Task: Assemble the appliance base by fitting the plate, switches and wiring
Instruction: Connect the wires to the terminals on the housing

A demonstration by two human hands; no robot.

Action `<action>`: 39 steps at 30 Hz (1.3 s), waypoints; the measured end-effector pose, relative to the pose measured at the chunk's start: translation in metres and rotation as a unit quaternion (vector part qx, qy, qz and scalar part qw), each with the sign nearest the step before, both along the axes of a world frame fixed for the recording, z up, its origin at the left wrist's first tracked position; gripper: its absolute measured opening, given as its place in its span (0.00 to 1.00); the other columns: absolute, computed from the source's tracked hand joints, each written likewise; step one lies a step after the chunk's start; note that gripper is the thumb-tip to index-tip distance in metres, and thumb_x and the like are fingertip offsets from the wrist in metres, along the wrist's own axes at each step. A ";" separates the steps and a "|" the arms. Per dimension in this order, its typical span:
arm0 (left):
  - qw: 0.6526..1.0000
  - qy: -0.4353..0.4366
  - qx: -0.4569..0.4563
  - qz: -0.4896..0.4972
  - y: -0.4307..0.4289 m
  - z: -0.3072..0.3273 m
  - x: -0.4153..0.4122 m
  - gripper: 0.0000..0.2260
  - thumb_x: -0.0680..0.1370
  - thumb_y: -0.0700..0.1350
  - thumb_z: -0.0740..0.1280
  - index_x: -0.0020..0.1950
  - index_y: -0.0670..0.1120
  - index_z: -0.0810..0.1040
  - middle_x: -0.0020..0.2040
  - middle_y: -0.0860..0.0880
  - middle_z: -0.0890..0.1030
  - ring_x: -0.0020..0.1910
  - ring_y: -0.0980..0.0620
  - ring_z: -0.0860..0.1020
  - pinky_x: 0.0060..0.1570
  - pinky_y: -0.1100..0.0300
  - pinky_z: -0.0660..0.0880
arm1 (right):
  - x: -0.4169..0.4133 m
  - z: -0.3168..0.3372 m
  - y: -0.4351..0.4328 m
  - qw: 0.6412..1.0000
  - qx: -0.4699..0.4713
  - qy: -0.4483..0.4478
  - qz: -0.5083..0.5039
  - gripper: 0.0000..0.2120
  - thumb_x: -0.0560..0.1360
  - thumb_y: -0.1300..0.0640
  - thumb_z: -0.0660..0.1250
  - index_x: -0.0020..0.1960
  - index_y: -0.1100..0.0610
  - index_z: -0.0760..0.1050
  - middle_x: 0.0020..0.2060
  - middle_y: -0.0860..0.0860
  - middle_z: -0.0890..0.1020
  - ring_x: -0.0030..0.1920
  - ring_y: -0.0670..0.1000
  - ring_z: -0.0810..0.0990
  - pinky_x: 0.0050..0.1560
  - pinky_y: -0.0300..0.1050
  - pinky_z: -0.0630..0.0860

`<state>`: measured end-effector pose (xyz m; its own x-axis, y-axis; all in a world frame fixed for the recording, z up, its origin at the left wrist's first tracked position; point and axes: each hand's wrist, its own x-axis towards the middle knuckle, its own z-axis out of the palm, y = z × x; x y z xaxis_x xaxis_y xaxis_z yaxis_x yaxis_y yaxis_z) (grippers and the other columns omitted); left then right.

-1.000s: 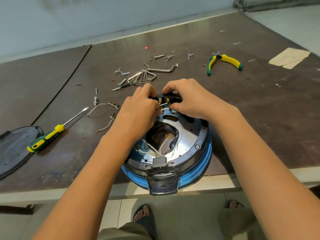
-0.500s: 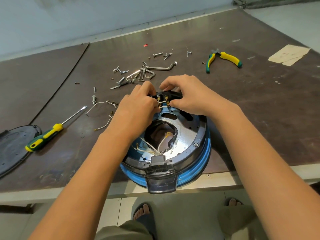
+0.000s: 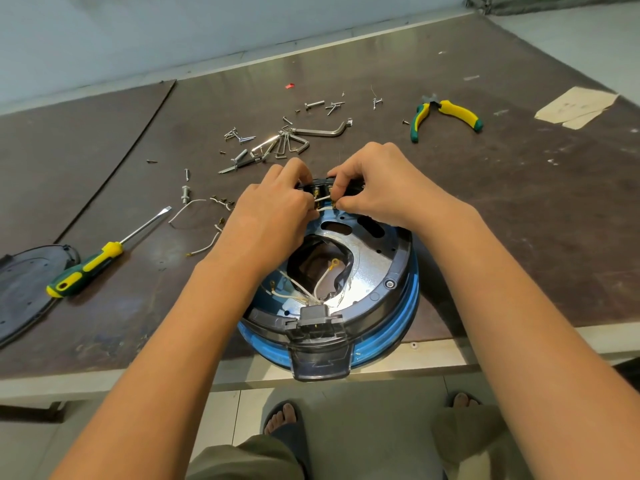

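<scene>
A round blue appliance base (image 3: 403,317) lies upside down at the table's front edge, with a shiny metal plate (image 3: 367,268) set inside it. White wires (image 3: 320,284) with yellow ring terminals run from a black connector (image 3: 313,315) at the near rim. At the far rim sits a black switch block (image 3: 320,187) with brass terminals. My left hand (image 3: 273,216) pinches a white wire at those terminals. My right hand (image 3: 377,188) grips the switch block from the right.
A green-yellow screwdriver (image 3: 86,266) and a dark cover plate (image 3: 24,289) lie at the left. Loose screws, hex keys (image 3: 287,143) and wire pieces (image 3: 188,209) are scattered behind the base. Pliers (image 3: 443,114) rest at the back right, cardboard (image 3: 575,107) farther right.
Both hands stay at the switch block. My left fingers have drawn the white wire slightly toward the terminals, and my right fingers have shifted a little lower on the block.
</scene>
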<state>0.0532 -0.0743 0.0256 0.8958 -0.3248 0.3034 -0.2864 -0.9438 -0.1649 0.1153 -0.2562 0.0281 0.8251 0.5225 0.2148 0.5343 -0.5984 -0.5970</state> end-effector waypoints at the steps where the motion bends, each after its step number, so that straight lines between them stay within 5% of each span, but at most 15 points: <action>1: 1.000 0.001 0.001 -0.001 0.000 0.000 0.000 0.09 0.79 0.48 0.69 0.53 0.44 0.84 0.63 0.45 0.71 0.59 0.44 0.71 0.42 0.49 0.74 | -0.001 0.000 0.000 1.000 -0.002 -0.003 -0.003 0.06 0.71 0.61 0.75 0.43 0.50 0.86 0.58 0.50 0.84 0.60 0.45 0.79 0.60 0.37 0.70; 10: 1.000 -0.004 -0.016 0.003 0.000 -0.002 0.001 0.06 0.77 0.45 0.72 0.49 0.44 0.85 0.61 0.44 0.72 0.57 0.42 0.73 0.39 0.48 0.74 | -0.001 0.001 0.001 1.000 -0.003 -0.003 -0.016 0.07 0.70 0.64 0.74 0.41 0.53 0.87 0.53 0.51 0.86 0.59 0.40 0.79 0.44 0.15 0.62; 15: 1.000 -0.008 -0.012 0.004 0.000 -0.003 0.003 0.07 0.77 0.46 0.72 0.50 0.44 0.85 0.61 0.44 0.73 0.57 0.42 0.72 0.38 0.51 0.67 | -0.001 0.000 0.000 1.000 0.000 0.001 -0.013 0.08 0.69 0.65 0.74 0.41 0.54 0.87 0.53 0.53 0.86 0.59 0.42 0.80 0.43 0.14 0.63; 24: 1.000 0.010 -0.014 0.008 -0.002 0.000 0.000 0.09 0.79 0.47 0.69 0.54 0.44 0.84 0.62 0.46 0.72 0.59 0.44 0.70 0.44 0.47 0.75 | -0.001 -0.001 0.000 1.000 0.017 0.006 -0.018 0.07 0.69 0.63 0.75 0.41 0.52 0.86 0.52 0.51 0.86 0.57 0.41 0.81 0.54 0.30 0.71; 30: 0.999 0.013 -0.025 0.016 -0.002 0.000 0.001 0.09 0.79 0.47 0.70 0.53 0.43 0.84 0.61 0.46 0.72 0.59 0.44 0.70 0.45 0.44 0.77 | 0.000 -0.003 0.000 0.999 0.023 0.010 -0.024 0.07 0.70 0.64 0.75 0.40 0.53 0.86 0.51 0.51 0.87 0.55 0.38 0.80 0.48 0.24 0.68; 39: 0.999 0.003 -0.037 0.028 -0.006 0.000 0.002 0.09 0.78 0.48 0.70 0.52 0.44 0.85 0.58 0.46 0.73 0.56 0.45 0.71 0.41 0.50 0.73 | 0.000 -0.003 0.002 1.000 0.012 -0.003 -0.021 0.07 0.69 0.63 0.72 0.40 0.52 0.87 0.50 0.50 0.87 0.48 0.36 0.76 0.56 0.33 0.69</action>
<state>0.0548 -0.0798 0.0252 0.9134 -0.2513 0.3202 -0.2339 -0.9679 -0.0924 0.1153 -0.2544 0.0252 0.8451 0.4818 0.2319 0.5126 -0.6068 -0.6074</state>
